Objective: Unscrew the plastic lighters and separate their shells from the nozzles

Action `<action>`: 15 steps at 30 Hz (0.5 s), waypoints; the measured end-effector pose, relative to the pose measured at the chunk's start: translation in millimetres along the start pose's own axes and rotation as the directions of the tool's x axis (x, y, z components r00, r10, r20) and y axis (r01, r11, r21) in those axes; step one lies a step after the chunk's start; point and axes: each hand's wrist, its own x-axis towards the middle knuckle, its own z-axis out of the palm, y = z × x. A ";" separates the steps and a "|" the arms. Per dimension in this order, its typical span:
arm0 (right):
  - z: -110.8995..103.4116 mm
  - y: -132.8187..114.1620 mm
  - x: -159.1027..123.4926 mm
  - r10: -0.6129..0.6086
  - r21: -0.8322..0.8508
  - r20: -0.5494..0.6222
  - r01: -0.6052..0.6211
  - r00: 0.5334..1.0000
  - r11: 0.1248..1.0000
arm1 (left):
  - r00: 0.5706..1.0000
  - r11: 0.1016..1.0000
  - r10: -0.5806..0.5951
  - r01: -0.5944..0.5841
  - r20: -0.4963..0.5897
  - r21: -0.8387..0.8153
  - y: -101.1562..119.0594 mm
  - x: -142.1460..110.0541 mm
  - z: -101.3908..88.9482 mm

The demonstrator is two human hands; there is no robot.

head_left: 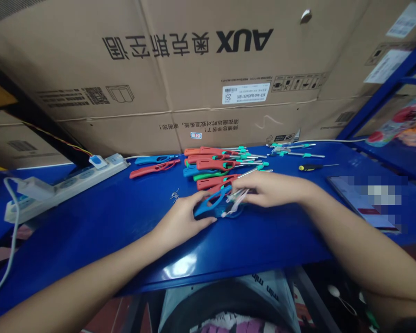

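L hand (182, 222) grips blue lighter body (208, 203) low on bench, steadying it — R hand (270, 189) just beside, pinching small clear part (236, 198) at body's end; finished-looking lighter pile (215, 162) beyond hands.

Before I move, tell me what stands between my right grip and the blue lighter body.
Small clear and white pieces stand there, under the right grip's fingertips and against the blue lighter body, which the left grip holds.
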 end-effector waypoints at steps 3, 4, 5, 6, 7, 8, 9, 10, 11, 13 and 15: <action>-31.0 19.2 -22.6 0.183 -0.081 -0.069 -0.188 0.981 0.979 | 0.999 1.000 -0.017 0.017 0.047 0.008 1.7 -1.3 -2.9; -39.4 32.0 -30.2 0.281 -0.163 -0.118 -0.298 0.952 0.941 | 0.997 1.000 0.000 -0.002 0.077 0.020 2.8 -2.1 -3.8; -46.3 47.4 -37.4 0.400 -0.249 -0.169 -0.432 0.901 0.867 | 0.994 0.999 0.025 -0.029 0.109 0.035 4.1 -3.2 -4.8; -51.4 64.7 -43.9 0.511 -0.313 -0.250 -0.567 0.823 0.761 | 0.988 0.997 0.052 -0.060 0.145 0.049 5.5 -4.5 -5.7; -54.9 82.6 -49.9 0.599 -0.354 -0.338 -0.688 0.726 0.633 | 0.980 0.994 0.075 -0.089 0.186 0.064 7.0 -5.8 -6.7; -57.2 100.1 -55.4 0.636 -0.356 -0.383 -0.742 0.670 0.568 | 0.969 0.990 0.092 -0.113 0.230 0.079 8.4 -7.2 -7.9; -58.5 116.3 -60.4 0.660 -0.352 -0.403 -0.773 0.635 0.529 | 0.956 0.986 0.105 -0.135 0.274 0.095 9.6 -8.2 -9.4; -59.1 130.6 -65.1 0.677 -0.346 -0.404 -0.788 0.615 0.509 | 0.944 0.982 0.112 -0.152 0.312 0.108 10.5 -8.9 -11.2; -59.3 142.7 -69.5 0.690 -0.337 -0.394 -0.794 0.607 0.506 | 0.932 0.979 0.118 -0.166 0.342 0.115 10.9 -8.9 -13.7; -58.7 160.8 -77.2 0.706 -0.316 -0.374 -0.798 0.602 0.513 | 0.917 0.978 0.134 -0.184 0.376 0.101 9.6 -6.4 -21.2; -56.8 172.5 -83.2 0.709 -0.296 -0.386 -0.807 0.590 0.511 | 0.911 0.979 0.171 -0.202 0.376 0.043 4.4 -0.2 -33.2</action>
